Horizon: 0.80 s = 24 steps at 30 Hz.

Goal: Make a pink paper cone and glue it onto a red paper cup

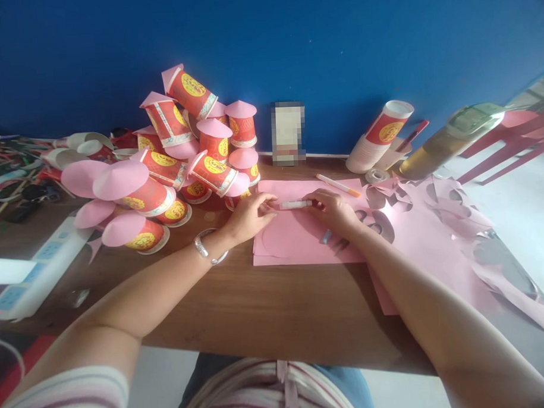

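My right hand [332,211] grips the right end of a small white tube [294,204], held level over the stacked pink paper sheets [273,234]. At the tube's left end, my left hand [253,216] has its thumb and fingertips curved in around the tip; the exact contact is blurred. Scissors [376,225] lie partly hidden behind my right hand and wrist. An orange-and-white pen-like stick [338,185] rests at the sheets' far edge. A line of a round outline shows faintly on the top sheet.
Red paper cups with pink cone tops [135,188] are piled left. A stack of cups [379,135], a tape roll [377,175] and a gold-coloured bottle [448,141] stand back right. Cut pink scraps [450,204] cover the right side. A power strip [42,265] lies left.
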{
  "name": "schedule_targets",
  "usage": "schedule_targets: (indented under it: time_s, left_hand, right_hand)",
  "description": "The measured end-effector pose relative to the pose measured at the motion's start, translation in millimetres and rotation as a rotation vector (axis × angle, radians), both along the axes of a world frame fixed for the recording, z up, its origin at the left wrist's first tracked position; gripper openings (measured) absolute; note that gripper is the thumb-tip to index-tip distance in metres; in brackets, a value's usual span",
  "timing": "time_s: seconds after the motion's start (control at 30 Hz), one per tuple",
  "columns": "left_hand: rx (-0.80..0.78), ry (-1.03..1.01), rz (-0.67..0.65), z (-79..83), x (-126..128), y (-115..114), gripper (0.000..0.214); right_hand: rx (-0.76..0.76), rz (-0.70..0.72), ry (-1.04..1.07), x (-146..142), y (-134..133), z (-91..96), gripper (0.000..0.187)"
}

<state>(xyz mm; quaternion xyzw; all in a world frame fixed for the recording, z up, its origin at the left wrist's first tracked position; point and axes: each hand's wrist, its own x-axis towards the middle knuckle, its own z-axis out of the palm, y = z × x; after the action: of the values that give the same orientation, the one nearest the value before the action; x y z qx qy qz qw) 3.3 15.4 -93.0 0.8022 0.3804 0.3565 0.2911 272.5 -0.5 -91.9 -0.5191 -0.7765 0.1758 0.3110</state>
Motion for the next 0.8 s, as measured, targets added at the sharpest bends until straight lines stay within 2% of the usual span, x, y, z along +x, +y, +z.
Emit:
schedule_targets:
  time_s: [0.1,0.2,0.43,0.67,0.8]
  left_hand:
    - [0.054,0.034,-0.008,1.0,0.4,0.2,0.033]
    - [0.089,0.069,-0.029,1.4,0.9,-0.7,0.024]
    - [0.100,0.138,-0.025,2.6,-0.7,-1.6,0.027]
    - [0.125,0.262,-0.063,6.9,-0.8,-6.4,0.026]
    - [0.085,0.272,-0.137,13.0,-1.6,-10.6,0.029]
  right_hand:
    - [-0.041,0.076,0.079,-3.2,-1.5,1.8,0.019]
    - [-0.023,0.112,0.084,-7.1,-4.4,3.3,0.021]
    - [0.068,-0.029,-0.121,1.0,1.5,-3.1,0.018]
    - [0.072,-0.029,-0.151,5.2,5.8,-8.2,0.019]
    - [0.084,-0.018,-0.121,5.6,5.3,-6.8,0.018]
